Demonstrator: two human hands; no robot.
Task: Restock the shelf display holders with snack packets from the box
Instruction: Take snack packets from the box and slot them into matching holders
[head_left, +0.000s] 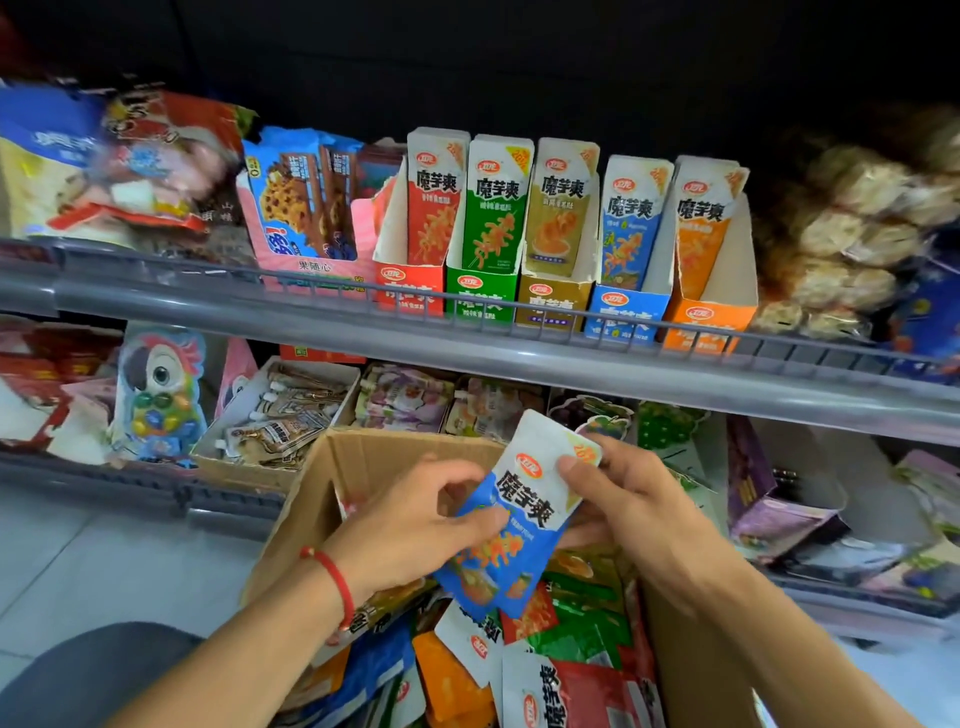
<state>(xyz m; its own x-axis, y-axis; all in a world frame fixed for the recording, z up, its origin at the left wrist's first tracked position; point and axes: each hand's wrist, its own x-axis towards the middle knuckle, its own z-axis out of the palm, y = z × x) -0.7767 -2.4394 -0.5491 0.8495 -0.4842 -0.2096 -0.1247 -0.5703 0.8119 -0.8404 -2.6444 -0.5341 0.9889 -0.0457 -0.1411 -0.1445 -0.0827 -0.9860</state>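
Note:
Both hands hold a stack of blue snack packets (511, 525) above the open cardboard box (306, 499). My left hand (415, 525), with a red cord at the wrist, grips the packets' lower left side. My right hand (623, 499) pinches their upper right edge. The box holds several loose packets in red, green, orange, blue and gold (561, 639). On the upper shelf stand several display holders: red (410, 291), green (480, 293), gold (553, 304), blue (626, 317) and orange (709, 322), each with upright packets.
A grey shelf rail (467, 348) runs across in front of the holders. Cookie packs (306, 208) and bagged snacks lie left of them, wrapped cakes (852, 234) right. The lower shelf holds pouch trays (280, 415), a parrot candy pack (161, 395) and purple boxes (779, 509).

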